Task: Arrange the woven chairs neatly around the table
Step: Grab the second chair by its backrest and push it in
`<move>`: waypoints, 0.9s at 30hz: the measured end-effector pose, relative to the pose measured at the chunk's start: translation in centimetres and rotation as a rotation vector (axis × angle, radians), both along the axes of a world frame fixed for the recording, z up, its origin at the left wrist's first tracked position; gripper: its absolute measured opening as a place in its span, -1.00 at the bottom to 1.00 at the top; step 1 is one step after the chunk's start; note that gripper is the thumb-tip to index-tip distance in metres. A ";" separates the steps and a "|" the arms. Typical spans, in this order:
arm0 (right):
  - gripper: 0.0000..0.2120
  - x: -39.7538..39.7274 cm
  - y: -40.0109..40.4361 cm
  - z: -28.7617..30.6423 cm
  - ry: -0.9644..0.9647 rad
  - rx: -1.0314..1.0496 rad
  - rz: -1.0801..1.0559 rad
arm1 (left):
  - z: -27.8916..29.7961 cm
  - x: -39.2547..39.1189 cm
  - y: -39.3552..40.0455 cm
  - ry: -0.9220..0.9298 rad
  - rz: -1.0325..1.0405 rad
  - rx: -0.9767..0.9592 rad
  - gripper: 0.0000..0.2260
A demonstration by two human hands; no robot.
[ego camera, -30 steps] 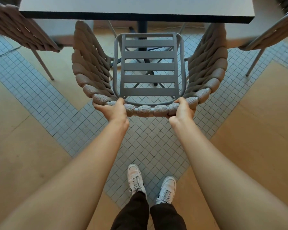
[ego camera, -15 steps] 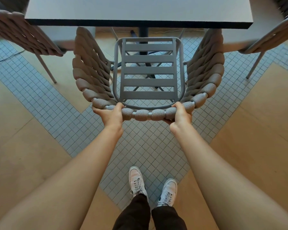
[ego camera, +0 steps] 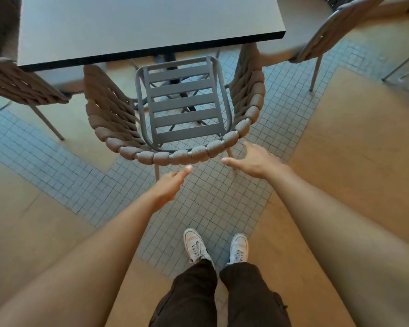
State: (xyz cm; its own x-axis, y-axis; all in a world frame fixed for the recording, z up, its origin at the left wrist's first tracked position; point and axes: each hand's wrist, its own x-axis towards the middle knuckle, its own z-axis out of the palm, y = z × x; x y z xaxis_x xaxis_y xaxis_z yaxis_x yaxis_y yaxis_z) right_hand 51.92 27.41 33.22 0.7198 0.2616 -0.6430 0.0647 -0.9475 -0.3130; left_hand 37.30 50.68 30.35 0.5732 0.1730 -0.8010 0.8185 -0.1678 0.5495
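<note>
The brown rope-woven armchair with a grey slatted metal seat (ego camera: 182, 107) stands tucked at the near edge of the dark-rimmed grey rectangular table (ego camera: 137, 27), its seat front just under the tabletop, which I judge is where it belongs. Both the left hand (ego camera: 169, 187) and the right hand (ego camera: 253, 161) hover just behind its curved backrest, fingers loose and spread, gripping nothing. No brand, label or writing seems legible anywhere, though the frame's edges are blurred
</note>
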 end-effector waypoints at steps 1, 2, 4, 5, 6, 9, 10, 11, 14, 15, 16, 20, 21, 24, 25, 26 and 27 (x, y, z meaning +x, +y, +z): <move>0.14 -0.1 -0.8 0.7 -0.031 -0.040 0.038 | 0.4 0.1 -1.0 -0.042 -0.146 0.039 -0.20; 0.14 -0.2 -1.7 1.3 -0.052 -0.067 0.062 | 0.8 0.3 -1.9 -0.090 -0.264 0.073 -0.18; 0.13 -0.5 -3.6 2.3 -0.079 -0.103 0.073 | 1.7 1.0 -3.6 -0.169 -0.399 0.100 -0.18; 0.11 -0.5 -4.7 2.8 -0.089 -0.117 0.070 | 2.3 1.5 -4.7 -0.198 -0.447 0.105 -0.19; 0.09 -0.5 -5.8 3.3 -0.095 -0.127 0.066 | 2.7 2.2 -5.7 -0.220 -0.490 0.114 -0.22; 0.07 -0.2 -9.7 4.5 -0.099 -0.149 0.042 | 3.9 4.5 -8.8 -0.265 -0.593 0.159 -0.32; 0.07 0.0 -11.0 4.8 -0.101 -0.155 0.036 | 4.2 5.3 -9.8 -0.278 -0.616 0.175 -0.34; 0.07 0.3 -12.4 5.0 -0.103 -0.161 0.030 | 4.5 6.2 -11.0 -0.294 -0.644 0.195 -0.35; 0.03 1.5 -16.6 5.6 -0.112 -0.166 0.008 | 5.1 9.0 -14.5 -0.350 -0.735 0.264 -0.38; 0.02 1.9 -18.0 5.7 -0.117 -0.170 0.008 | 5.2 10.0 -15.7 -0.370 -0.757 0.290 -0.38; 0.02 2.5 -19.4 5.8 -0.121 -0.174 0.013 | 5.4 10.9 -17.0 -0.388 -0.770 0.318 -0.37; 0.01 5.0 -24.5 6.0 -0.134 -0.181 0.046 | 6.0 14.5 -22.0 -0.412 -0.751 0.421 -0.34; 0.01 5.7 -25.7 6.1 -0.139 -0.183 0.051 | 6.2 15.3 -23.3 -0.407 -0.746 0.440 -0.33; 0.03 7.8 -29.2 6.3 -0.152 -0.195 0.068 | 6.9 17.7 -26.8 -0.414 -0.764 0.509 -0.32; 0.04 8.5 -30.3 6.5 -0.152 -0.200 0.073 | 7.2 18.5 -27.9 -0.424 -0.770 0.531 -0.32; 0.04 9.1 -31.3 6.7 -0.153 -0.202 0.075 | 7.5 19.1 -28.9 -0.435 -0.772 0.549 -0.31; 0.04 9.7 -32.2 6.9 -0.155 -0.202 0.076 | 7.8 19.7 -30.0 -0.446 -0.770 0.566 -0.31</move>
State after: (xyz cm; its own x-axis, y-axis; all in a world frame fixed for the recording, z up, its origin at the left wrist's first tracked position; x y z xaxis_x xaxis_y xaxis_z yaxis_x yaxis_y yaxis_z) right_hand 61.66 -4.79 40.08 0.7968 0.1960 -0.5716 0.1702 -0.9804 -0.0990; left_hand 57.03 20.72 38.11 0.9100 -0.0805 -0.4068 0.1247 -0.8824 0.4536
